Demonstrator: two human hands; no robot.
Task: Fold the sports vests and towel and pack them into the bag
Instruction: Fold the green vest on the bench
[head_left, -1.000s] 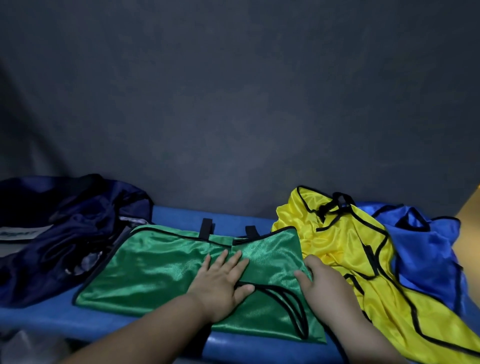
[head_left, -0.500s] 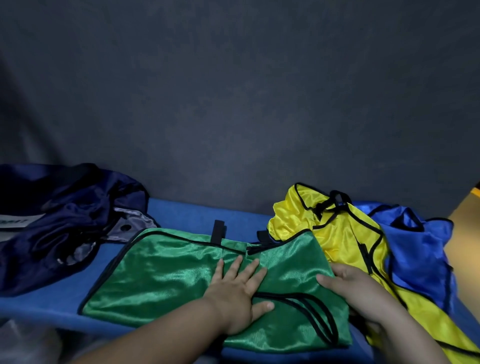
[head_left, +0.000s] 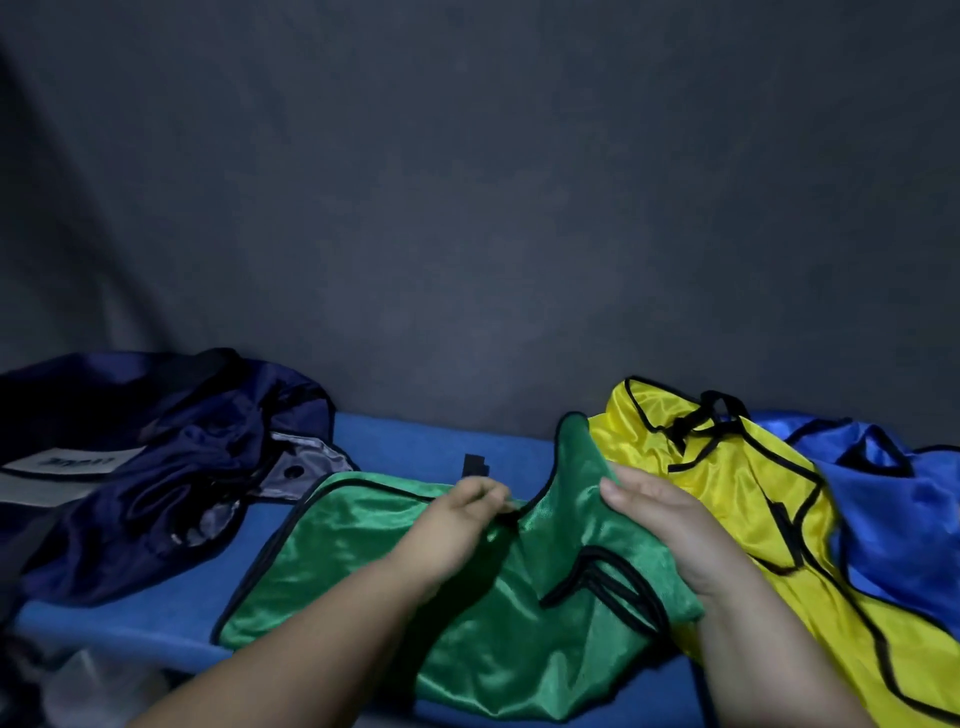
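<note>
Bare blue surface separates bag and green vest; yellow vest blocks right.

Bench runs across before you, wall behind it. Bag at your 10 o'clock, on the bench's left end. Centre vest at 12 o'clock, just right of the bag; your left hand pinches its far edge, your right hand lifts its right end. Second vest at 1 o'clock, touching it; third vest at 2 o'clock, touching the second.
</note>
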